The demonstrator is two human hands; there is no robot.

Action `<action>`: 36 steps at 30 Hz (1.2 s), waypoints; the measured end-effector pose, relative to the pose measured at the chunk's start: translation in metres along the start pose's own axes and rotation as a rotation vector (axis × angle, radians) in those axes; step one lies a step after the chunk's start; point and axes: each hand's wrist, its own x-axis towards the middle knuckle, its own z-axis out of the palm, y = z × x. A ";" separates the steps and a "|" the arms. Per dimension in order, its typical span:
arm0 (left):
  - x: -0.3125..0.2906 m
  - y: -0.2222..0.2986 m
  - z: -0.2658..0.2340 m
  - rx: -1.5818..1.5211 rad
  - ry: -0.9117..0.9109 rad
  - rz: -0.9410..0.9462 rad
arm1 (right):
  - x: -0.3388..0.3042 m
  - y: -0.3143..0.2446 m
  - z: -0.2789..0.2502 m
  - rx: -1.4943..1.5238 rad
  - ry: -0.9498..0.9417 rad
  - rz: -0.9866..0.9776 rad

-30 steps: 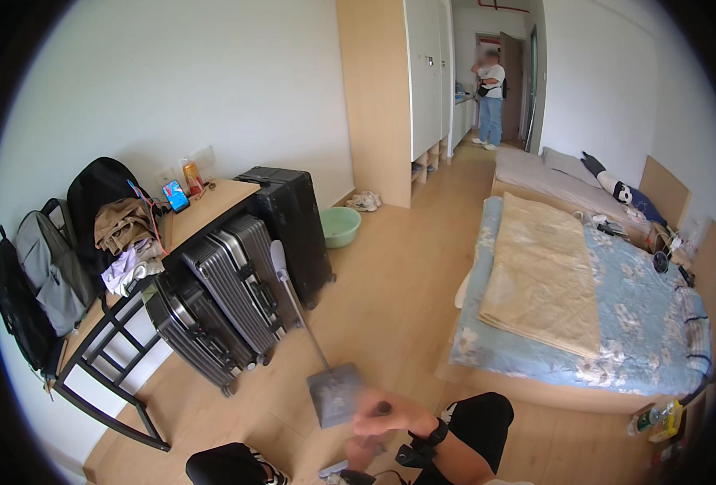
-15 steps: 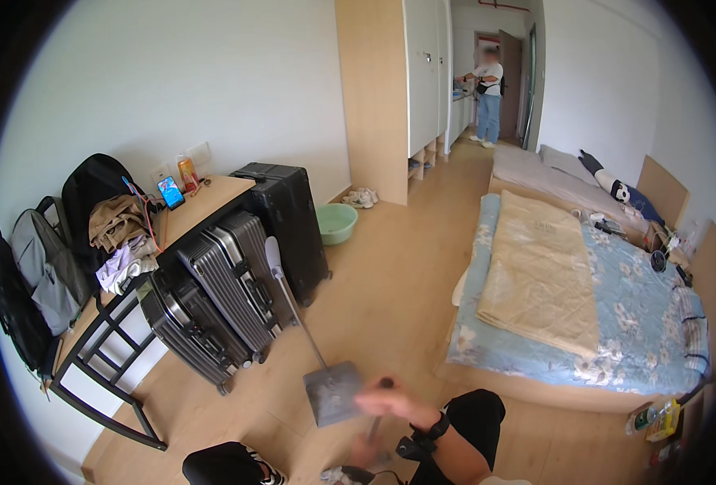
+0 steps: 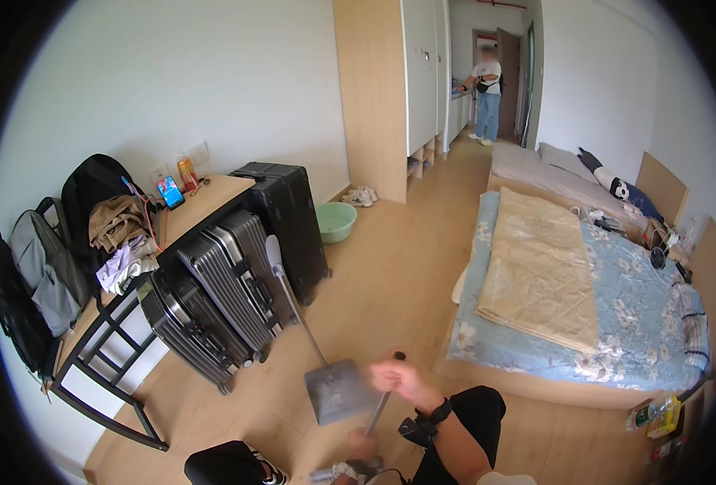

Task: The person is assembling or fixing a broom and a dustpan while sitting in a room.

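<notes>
My right hand [image 3: 400, 378], with a dark band and a watch-like device at the wrist, is closed around the upper part of a thin grey stick [image 3: 379, 411] with a dark tip, apparently a broom handle. Lower down, my left hand [image 3: 363, 445] is blurred but seems wrapped round the same stick. At the lower edge a greyish head [image 3: 326, 474] shows only in part, beside my shoe. Left of my hands a grey dustpan [image 3: 338, 396] lies on the floor, apart from both. Its long handle leans up against the suitcases.
Several dark suitcases [image 3: 281, 218] stand by the desk [image 3: 212, 194], which bears bags, clothes and a phone. A green basin [image 3: 335, 223] sits behind them. On the right is a low bed [image 3: 641, 299] with a folded beige quilt [image 3: 540, 271]. Another person [image 3: 486, 93] stands far back.
My right hand and the top of the stick have risen and shifted slightly right. My left hand has moved up a little. The dustpan has stayed in place.
</notes>
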 end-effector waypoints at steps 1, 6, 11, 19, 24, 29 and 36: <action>0.020 -0.008 0.009 -0.001 0.133 0.111 | 0.000 -0.001 -0.007 -0.023 0.004 -0.055; 0.031 0.038 -0.006 -0.192 0.058 0.141 | -0.028 -0.022 0.045 -0.334 0.122 -0.124; -0.025 -0.006 0.009 0.116 0.223 0.358 | -0.035 -0.031 0.054 -0.271 -0.089 -0.016; 0.011 -0.009 0.025 -0.375 -0.012 0.033 | -0.009 -0.001 0.023 -0.268 0.085 0.014; 0.004 -0.027 0.034 0.080 0.189 0.226 | -0.030 -0.029 0.049 -0.279 0.017 -0.122; -0.047 0.008 0.015 -0.065 -0.215 -0.124 | -0.033 -0.028 0.052 -0.203 0.046 0.076; 0.034 -0.063 0.053 -0.038 -0.058 -0.026 | -0.026 -0.010 0.054 -0.429 0.043 -0.128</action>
